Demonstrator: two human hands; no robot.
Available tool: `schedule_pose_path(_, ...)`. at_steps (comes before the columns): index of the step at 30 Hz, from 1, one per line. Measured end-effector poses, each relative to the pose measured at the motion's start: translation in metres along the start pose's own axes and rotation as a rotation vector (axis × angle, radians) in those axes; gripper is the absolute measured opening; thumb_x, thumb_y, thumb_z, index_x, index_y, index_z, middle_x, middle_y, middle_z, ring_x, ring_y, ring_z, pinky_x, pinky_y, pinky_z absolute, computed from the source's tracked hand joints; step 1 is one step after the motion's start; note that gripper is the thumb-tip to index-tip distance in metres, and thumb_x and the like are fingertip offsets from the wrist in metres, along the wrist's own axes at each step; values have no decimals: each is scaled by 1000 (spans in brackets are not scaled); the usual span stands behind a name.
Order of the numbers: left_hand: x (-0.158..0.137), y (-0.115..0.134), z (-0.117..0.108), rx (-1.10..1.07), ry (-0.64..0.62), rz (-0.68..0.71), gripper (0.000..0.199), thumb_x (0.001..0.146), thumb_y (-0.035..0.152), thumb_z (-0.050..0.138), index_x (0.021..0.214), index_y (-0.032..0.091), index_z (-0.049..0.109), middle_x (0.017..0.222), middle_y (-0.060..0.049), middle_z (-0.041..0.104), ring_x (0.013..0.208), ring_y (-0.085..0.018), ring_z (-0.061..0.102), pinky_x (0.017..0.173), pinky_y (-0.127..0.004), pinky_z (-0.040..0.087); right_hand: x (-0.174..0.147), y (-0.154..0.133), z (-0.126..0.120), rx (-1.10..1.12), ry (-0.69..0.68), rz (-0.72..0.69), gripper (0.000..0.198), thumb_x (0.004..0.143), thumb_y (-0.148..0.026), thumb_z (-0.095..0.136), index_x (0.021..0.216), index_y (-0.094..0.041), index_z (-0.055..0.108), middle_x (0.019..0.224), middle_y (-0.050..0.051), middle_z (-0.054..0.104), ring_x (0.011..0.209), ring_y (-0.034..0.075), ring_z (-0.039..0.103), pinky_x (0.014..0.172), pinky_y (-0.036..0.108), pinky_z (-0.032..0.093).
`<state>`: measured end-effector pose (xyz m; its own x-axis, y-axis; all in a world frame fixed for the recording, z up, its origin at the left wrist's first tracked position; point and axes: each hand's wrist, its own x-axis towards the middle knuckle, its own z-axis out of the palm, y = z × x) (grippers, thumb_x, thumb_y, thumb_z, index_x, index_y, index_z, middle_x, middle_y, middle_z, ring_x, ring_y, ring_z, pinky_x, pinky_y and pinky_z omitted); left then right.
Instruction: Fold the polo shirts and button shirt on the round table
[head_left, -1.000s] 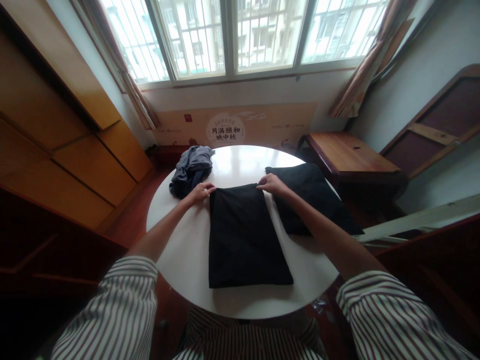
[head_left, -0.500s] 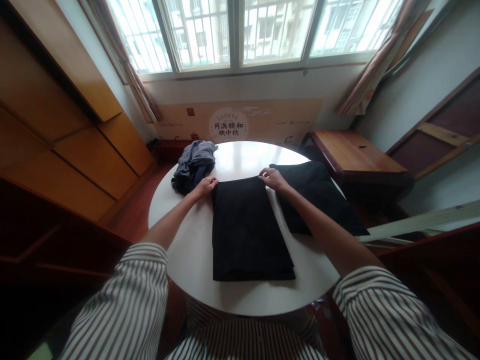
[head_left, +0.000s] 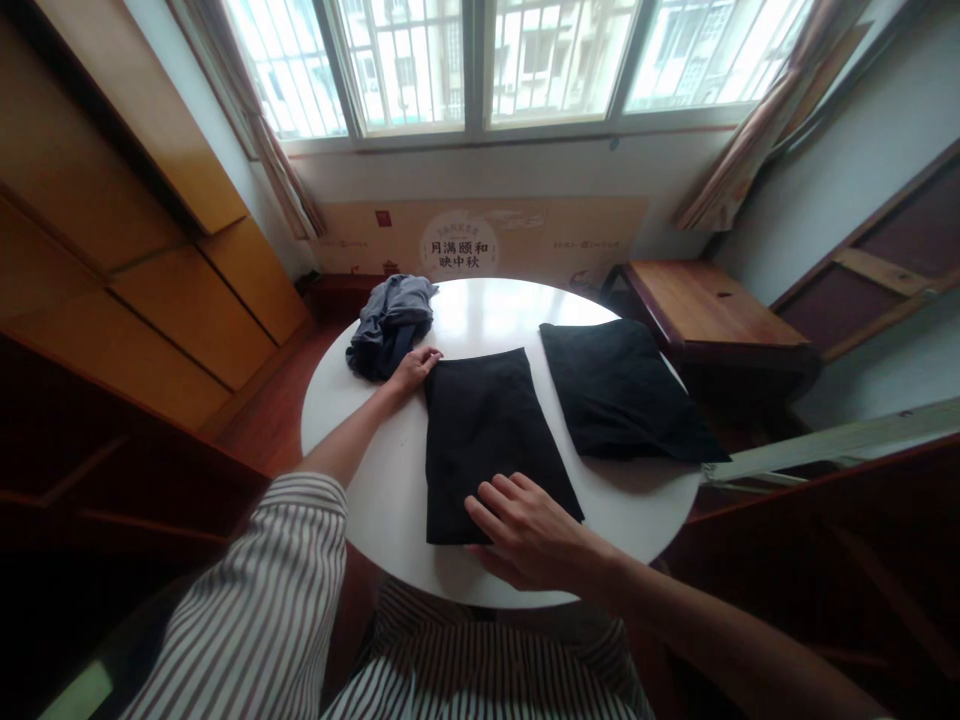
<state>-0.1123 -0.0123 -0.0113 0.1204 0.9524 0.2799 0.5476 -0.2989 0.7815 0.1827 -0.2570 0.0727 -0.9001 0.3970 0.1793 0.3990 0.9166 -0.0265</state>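
A folded black cloth (head_left: 491, 430), a garment by its look, lies flat on the white round table (head_left: 382, 490). My left hand (head_left: 414, 370) pinches its far left corner, with thumb and fingertips together. Over the near edge of the same cloth is my right hand (head_left: 525, 535). Its fingers are loosely bent and slightly apart above the fabric, and the thumb is by the edge. Part of the near edge is hidden under this hand. To the right lies a second black cloth (head_left: 619, 390), untouched, spread out with one corner over the table's rim.
A crumpled pile of grey and dark blue clothes (head_left: 394, 320) sits at the table's far left, close to my left hand. A wooden side table (head_left: 716, 305) stands at the right. Orange cabinets (head_left: 202, 320) line the left, and a barred window (head_left: 551, 60) is ahead.
My right hand has left the cloth's far right corner and come back toward me to its near edge. My left hand keeps its place at the far left corner.
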Motion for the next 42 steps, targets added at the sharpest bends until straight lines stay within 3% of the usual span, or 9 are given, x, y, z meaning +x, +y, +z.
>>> schedule_pose_path(4,-4,4,-1,63,3,8,33,90,43,57,99,14,69,74,-2,59,72,-17,55,72,-28,45,6,7,3,-33,-34,62,23,101,-30,44,109,-14,58,96,10,60,82,22,50,69,35,32)
schedule_pose_path(9,-5,9,-5,136,10,-2,19,89,25,57,100,15,68,81,-4,57,87,-21,55,87,-33,45,0,9,10,-71,-114,-103,12,91,-11,53,101,-16,57,92,5,59,79,20,50,67,35,30)
schedule_pose_path(15,1,12,-7,125,-19,-42,19,91,26,56,104,14,64,81,-3,62,76,-16,56,75,-28,48,-7,3,4,-89,-157,-117,4,92,-15,54,94,-18,56,89,4,57,78,20,50,68,36,30)
schedule_pose_path(19,-8,19,-7,180,121,-61,19,89,27,60,102,14,65,91,-6,64,82,-17,57,78,-27,47,9,-5,-3,-95,-73,-30,12,97,-29,51,93,-18,55,92,7,57,81,22,49,69,37,30)
schedule_pose_path(22,-25,26,-8,220,221,-98,21,92,32,57,96,14,66,89,-8,65,80,-18,60,78,-29,48,26,-13,-2,-122,-26,-5,8,95,-22,53,100,-16,56,94,8,57,83,23,48,68,36,31)
schedule_pose_path(29,-50,44,-10,286,70,-191,20,82,36,72,78,16,73,78,-7,72,73,-20,66,73,-28,50,37,-25,12,-168,-62,-188,16,93,-14,55,82,-13,66,87,8,53,81,23,47,62,36,31)
schedule_pose_path(36,-44,47,-13,264,101,-214,16,84,27,69,94,15,72,75,-4,68,73,-18,65,75,-29,52,25,-35,22,-145,-117,-279,15,89,-17,63,75,-15,66,90,9,55,85,23,49,64,36,34)
schedule_pose_path(40,-50,72,-7,422,171,-37,16,88,25,62,96,14,71,90,-9,67,92,-23,65,91,-36,50,32,-15,10,-40,6,-178,27,102,-25,45,88,-14,66,87,9,60,81,20,52,68,34,37)
schedule_pose_path(42,-62,93,2,494,114,127,22,95,24,51,99,14,70,100,-12,66,100,-24,63,97,-37,48,44,12,4,25,90,-19,34,105,-26,36,92,-14,65,88,10,63,81,20,55,73,34,41)
